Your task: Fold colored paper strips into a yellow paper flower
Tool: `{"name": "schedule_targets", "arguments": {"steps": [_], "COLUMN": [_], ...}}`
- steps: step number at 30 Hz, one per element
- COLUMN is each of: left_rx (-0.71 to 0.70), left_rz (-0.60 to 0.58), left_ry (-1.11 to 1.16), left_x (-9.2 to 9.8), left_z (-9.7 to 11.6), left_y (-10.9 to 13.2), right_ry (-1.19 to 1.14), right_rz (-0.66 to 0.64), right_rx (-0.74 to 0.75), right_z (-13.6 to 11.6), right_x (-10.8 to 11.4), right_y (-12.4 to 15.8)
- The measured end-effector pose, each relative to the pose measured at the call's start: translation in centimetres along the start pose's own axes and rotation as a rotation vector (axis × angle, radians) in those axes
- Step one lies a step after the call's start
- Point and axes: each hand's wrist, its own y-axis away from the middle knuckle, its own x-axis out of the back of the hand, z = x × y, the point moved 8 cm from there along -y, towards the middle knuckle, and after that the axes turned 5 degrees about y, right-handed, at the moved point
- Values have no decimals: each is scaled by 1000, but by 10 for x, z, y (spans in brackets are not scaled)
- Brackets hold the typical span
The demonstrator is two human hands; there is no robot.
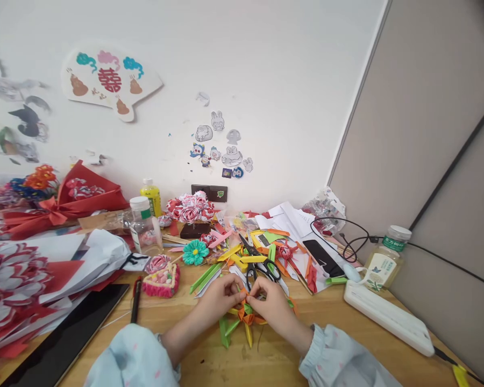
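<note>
Head view: both hands (222, 295) (269, 302) pinching orange folded paper (245, 295); black scissors (249, 248) just beyond, dark phone (325, 258) farther right.

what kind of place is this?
Likely a craft workspace, though whether home or studio I can't tell: a wooden desk strewn with folded colored pieces, scissors and handmade-looking red-and-white flowers.

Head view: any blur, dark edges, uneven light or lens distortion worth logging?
Head view: light looks soft and fairly even; the wall cutouts at far left look smeared; the top right corner goes dark; the grey partition slants outward, probably wide-angle distortion; the left hand and right hand look fairly clear but partly hide the folded paper pieces.
</note>
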Motion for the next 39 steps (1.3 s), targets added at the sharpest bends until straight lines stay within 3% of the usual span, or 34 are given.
{"name": "schedule_targets", "arguments": {"steps": [4,9,15,24,39], "left_rx": [-29,-99,75,111,91], "left_rz": [25,78,1,-2,38], "left_ry": [-31,-114,130,105,-55], "left_x": [0,4,2,2,0], "left_z": [4,11,-4,-5,-4], "left_y": [3,7,1,3,5], "right_ry": [57,-89,-74,-157,42], "right_rz": [20,-49,16,-158,-37], "right_rx": [25,40,16,-3,51], "right_z": [-2,-6,-2,7,-6], "right_x": [3,-1,5,-6,3], "right_y": [0,0,-1,-4,0]}}
